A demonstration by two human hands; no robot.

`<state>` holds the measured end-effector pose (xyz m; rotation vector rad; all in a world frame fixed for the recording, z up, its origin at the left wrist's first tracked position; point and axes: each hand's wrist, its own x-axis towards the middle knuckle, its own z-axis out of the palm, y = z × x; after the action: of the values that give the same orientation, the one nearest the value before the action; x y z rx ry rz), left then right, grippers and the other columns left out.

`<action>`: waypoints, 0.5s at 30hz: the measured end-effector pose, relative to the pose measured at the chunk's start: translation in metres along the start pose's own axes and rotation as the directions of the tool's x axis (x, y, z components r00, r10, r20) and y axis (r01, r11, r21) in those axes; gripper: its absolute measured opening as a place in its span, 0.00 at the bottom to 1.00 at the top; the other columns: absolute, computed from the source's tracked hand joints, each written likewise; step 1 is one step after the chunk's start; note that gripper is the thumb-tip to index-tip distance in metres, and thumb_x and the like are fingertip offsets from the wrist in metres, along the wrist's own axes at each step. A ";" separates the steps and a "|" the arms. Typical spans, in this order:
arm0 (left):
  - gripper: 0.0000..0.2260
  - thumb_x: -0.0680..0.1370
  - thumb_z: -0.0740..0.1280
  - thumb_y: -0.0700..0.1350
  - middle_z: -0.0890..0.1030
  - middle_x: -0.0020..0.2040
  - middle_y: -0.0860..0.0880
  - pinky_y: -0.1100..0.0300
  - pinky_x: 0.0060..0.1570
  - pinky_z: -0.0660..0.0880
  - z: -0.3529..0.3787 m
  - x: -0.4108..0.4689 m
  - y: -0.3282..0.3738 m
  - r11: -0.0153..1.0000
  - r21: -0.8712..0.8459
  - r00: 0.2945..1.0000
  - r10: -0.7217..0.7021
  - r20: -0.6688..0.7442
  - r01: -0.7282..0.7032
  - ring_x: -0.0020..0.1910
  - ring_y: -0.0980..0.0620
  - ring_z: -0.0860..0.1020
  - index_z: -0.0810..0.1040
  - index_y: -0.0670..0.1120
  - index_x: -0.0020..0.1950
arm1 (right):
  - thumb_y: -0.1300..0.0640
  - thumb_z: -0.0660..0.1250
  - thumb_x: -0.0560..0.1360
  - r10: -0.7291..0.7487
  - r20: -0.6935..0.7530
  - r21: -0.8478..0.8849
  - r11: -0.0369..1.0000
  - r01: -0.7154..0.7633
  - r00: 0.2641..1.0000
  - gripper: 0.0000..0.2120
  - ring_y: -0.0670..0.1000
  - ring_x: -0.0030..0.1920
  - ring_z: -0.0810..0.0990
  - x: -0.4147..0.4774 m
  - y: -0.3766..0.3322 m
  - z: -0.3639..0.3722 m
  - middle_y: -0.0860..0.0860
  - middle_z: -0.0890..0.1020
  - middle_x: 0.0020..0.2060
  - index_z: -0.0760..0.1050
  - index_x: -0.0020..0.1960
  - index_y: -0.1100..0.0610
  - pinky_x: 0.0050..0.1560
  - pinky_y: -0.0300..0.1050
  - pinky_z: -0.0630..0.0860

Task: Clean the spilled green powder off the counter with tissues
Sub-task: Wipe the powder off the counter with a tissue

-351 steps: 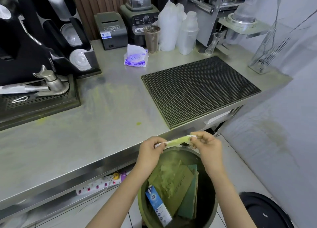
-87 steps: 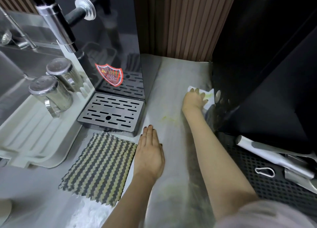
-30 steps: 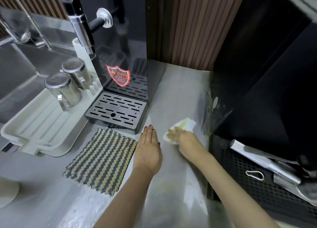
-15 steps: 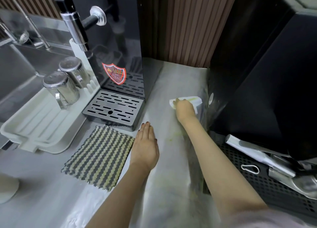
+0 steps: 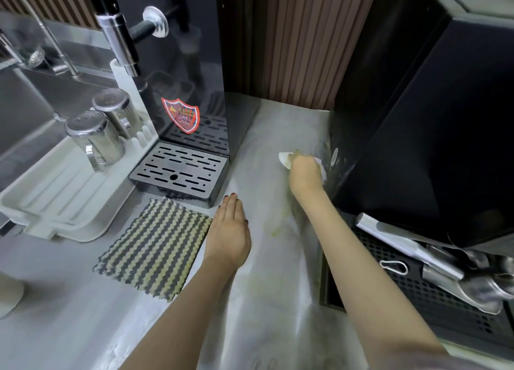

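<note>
My right hand (image 5: 304, 175) presses a white tissue (image 5: 284, 158) flat on the steel counter (image 5: 267, 136), close against the side of a black machine (image 5: 417, 136). Most of the tissue is hidden under my fingers. Faint green powder smears (image 5: 275, 232) remain on the counter nearer to me, between my two arms. My left hand (image 5: 229, 232) lies flat and open on the counter, palm down, beside a striped cloth (image 5: 155, 244).
A black hot-water dispenser with a slotted drip tray (image 5: 179, 170) stands to the left. A white drain tray (image 5: 55, 200) holds two steel jugs (image 5: 96, 138). Metal tools lie on a black grid (image 5: 434, 294) at the right. A slatted wooden wall (image 5: 294, 41) closes the back.
My right hand has slid the tissue a little farther away and rightwards, up against the black machine. My left hand has stayed flat in place.
</note>
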<state>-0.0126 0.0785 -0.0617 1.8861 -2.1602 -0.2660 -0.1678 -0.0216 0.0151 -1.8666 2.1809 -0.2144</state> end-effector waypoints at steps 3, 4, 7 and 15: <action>0.23 0.80 0.48 0.44 0.51 0.76 0.42 0.56 0.74 0.44 0.000 -0.001 0.000 1.000 -0.001 1.000 -0.003 -0.002 0.003 0.75 0.47 0.47 0.51 0.38 0.74 | 0.71 0.53 0.76 0.066 0.059 -0.039 0.997 -0.064 0.996 0.15 0.61 0.61 0.71 0.014 0.005 0.018 0.62 0.75 0.59 0.70 0.60 0.66 0.58 0.53 0.70; 0.23 0.80 0.48 0.44 0.51 0.76 0.42 0.56 0.74 0.45 -0.001 -0.001 0.000 1.000 -0.002 1.000 -0.002 -0.004 0.002 0.75 0.47 0.47 0.51 0.38 0.74 | 0.72 0.53 0.75 0.044 0.060 -0.045 0.998 -0.042 0.997 0.16 0.61 0.61 0.72 0.008 0.005 0.021 0.62 0.74 0.59 0.70 0.60 0.66 0.58 0.52 0.70; 0.23 0.80 0.48 0.43 0.51 0.76 0.42 0.56 0.74 0.44 -0.002 -0.002 0.001 1.000 -0.014 1.000 0.002 -0.008 -0.002 0.75 0.47 0.48 0.51 0.37 0.74 | 0.73 0.54 0.75 -0.077 0.034 -0.032 0.996 0.078 0.996 0.16 0.59 0.60 0.72 -0.035 0.007 0.033 0.60 0.74 0.59 0.69 0.60 0.65 0.57 0.50 0.71; 0.26 0.76 0.42 0.43 0.54 0.75 0.39 0.59 0.70 0.39 -0.015 -0.036 -0.006 0.997 -0.043 0.997 0.068 -0.041 -0.069 0.75 0.44 0.50 0.54 0.35 0.73 | 0.62 0.55 0.78 -0.188 0.165 0.025 0.982 0.186 0.968 0.17 0.56 0.63 0.72 -0.121 0.008 0.010 0.58 0.73 0.63 0.67 0.66 0.60 0.62 0.44 0.66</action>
<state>0.0019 0.1143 -0.0515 1.7749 -2.1699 -0.2592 -0.1555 0.0994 0.0161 -2.0082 1.8931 -0.0985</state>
